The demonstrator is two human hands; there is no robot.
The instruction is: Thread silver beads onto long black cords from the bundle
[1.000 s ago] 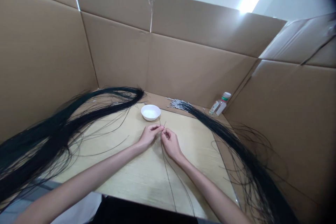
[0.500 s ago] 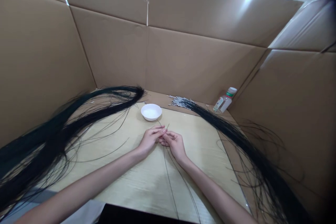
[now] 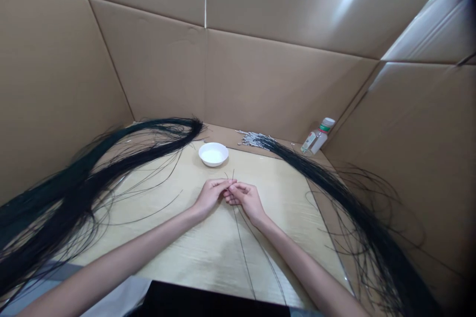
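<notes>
My left hand [image 3: 210, 194] and my right hand [image 3: 244, 198] meet fingertip to fingertip over the middle of the pale wooden table [image 3: 208, 252]. Both pinch thin black cords [image 3: 243, 247] whose short ends stick up just above the fingers, while the long parts trail back toward me across the table. A small white bowl [image 3: 213, 153] stands a little beyond the hands.
A thick bundle of black cords [image 3: 74, 188] sweeps along the left side. Another bundle [image 3: 334, 193] with silver beaded ends [image 3: 255, 139] runs down the right. A small bottle [image 3: 317, 139] leans in the back right corner. Cardboard walls [image 3: 260, 79] enclose the table.
The view has tilted slightly, so everything sits a bit lower and closer. My hands stay together on the cords, fingers working slightly; the cord ends now stand more upright.
</notes>
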